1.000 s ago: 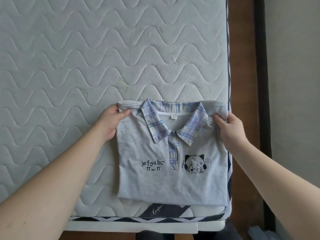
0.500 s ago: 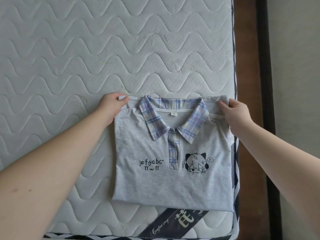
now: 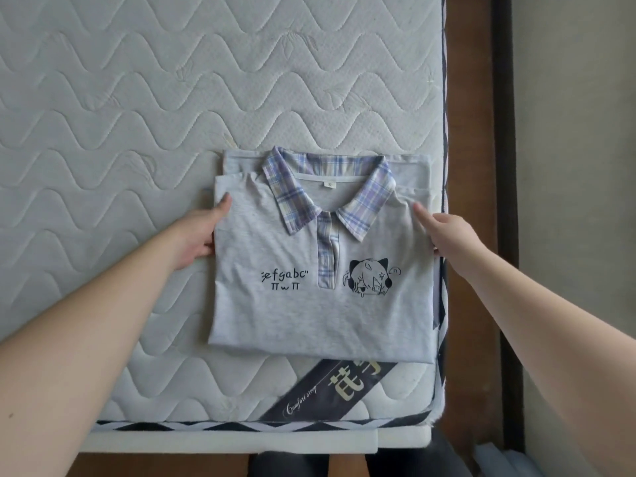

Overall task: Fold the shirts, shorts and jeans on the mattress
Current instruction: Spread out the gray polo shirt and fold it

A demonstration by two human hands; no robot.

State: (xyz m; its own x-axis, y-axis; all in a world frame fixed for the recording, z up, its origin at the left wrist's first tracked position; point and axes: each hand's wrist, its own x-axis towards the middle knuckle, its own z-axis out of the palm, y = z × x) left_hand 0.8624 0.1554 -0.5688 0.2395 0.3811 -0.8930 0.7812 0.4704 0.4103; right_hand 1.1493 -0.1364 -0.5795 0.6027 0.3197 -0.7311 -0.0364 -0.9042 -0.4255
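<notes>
The quilted mattress (image 3: 144,125) fills most of what I can see, with a wooden floor strip (image 3: 471,201) running along its right edge and a dark label (image 3: 327,390) stitched across its near right corner.

On the near right part of that mattress lies the grey polo shirt (image 3: 309,304), front up, already folded into a neat rectangle. Its right edge runs close along the mattress's right side and its near edge just overlaps the label. The plaid collar (image 3: 327,197) points to the far side, with a folded-back layer showing as a strip beyond it. Small black lettering (image 3: 284,278) sits left of the placket and a cartoon print (image 3: 370,278) right of it.

The left hand (image 3: 198,235) grips the shirt's left edge, thumb on top of the cloth and fingers tucked out of sight beneath. The right hand (image 3: 447,235) is at the right edge, one finger laid out along the cloth near the shoulder; the others are hidden, so I cannot tell whether it grasps or only presses.

By my reckoning this shirt is all but finished, needing only a last squaring. No shorts, jeans or other shirts are in view, so how much remains is unclear.
</notes>
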